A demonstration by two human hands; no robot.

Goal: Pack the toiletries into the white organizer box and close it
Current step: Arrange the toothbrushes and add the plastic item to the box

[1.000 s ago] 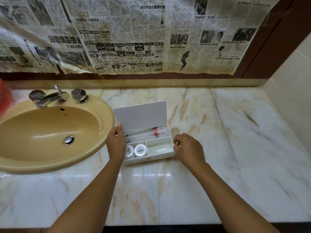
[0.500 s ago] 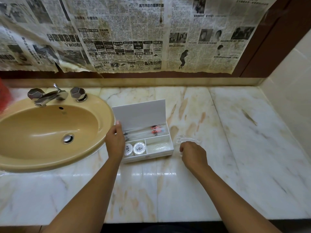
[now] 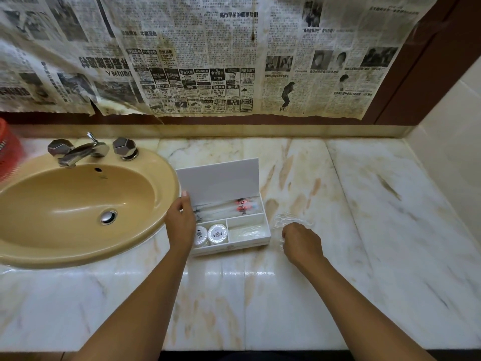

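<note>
The white organizer box (image 3: 256, 242) sits on the marble counter beside the sink, its lid (image 3: 218, 182) standing upright. Wrapped toothbrushes (image 3: 234, 205) lie in the long back compartment. Two round white soaps (image 3: 217, 233) fill the front left compartment, and a clear packet (image 3: 247, 233) lies in the front right one. My left hand (image 3: 179, 222) grips the box's left end, thumb at the lid's corner. My right hand (image 3: 302, 242) rests curled on the counter just right of the box, touching a clear plastic packet (image 3: 289, 220). Whether its fingers pinch the packet is hidden.
A tan sink basin (image 3: 78, 209) with a chrome tap (image 3: 83, 152) lies left of the box. A red basket (image 3: 7, 149) shows at the far left edge. Newspaper (image 3: 208, 61) covers the wall behind. A tiled wall (image 3: 455, 157) bounds the counter (image 3: 364, 230) on the right.
My right hand has left the box's right end and moved right onto the counter, uncovering the clear packet. My left hand has stayed on the box.
</note>
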